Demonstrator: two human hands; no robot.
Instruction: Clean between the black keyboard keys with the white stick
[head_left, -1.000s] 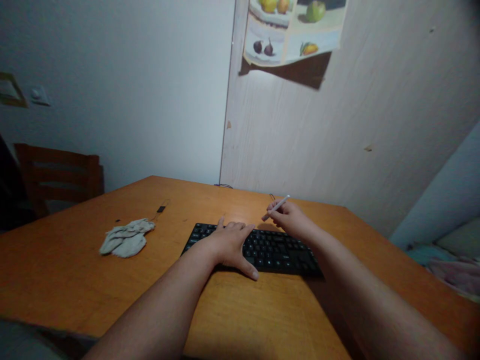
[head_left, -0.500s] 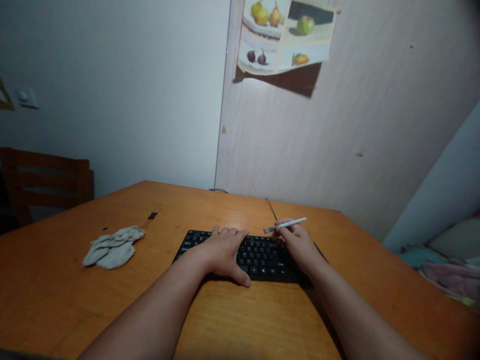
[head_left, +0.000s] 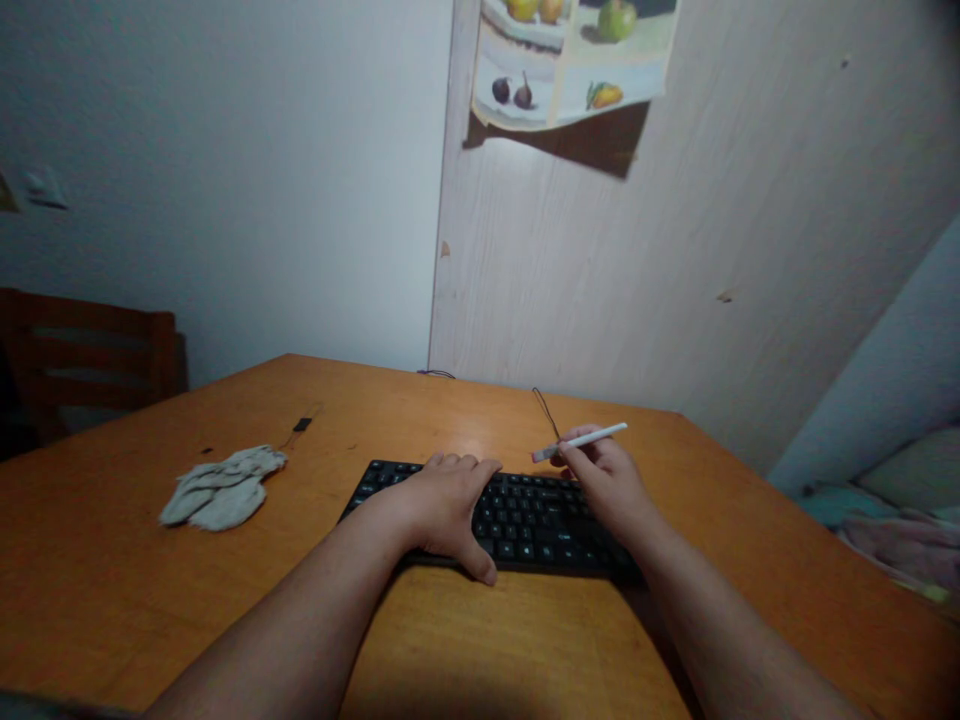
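Observation:
A black keyboard lies on the wooden table in front of me. Across its left half rests my left hand, gripping it with the fingers over the far edge and the thumb at the near edge. My right hand pinches a small brush with a white handle. The brush's short, pinkish-tipped end points left, just above the keyboard's far edge. My right hand and forearm hide the keyboard's right end.
Left of the keyboard, a pair of pale cloth gloves lies on the table. Behind them is a small black tag on a string. A dark cord runs behind the keyboard. At far left stands a wooden chair.
My right hand has shifted slightly right with the brush, drawing it a little back from the keys. The keyboard has come slightly nearer under my left hand, which keeps its hold.

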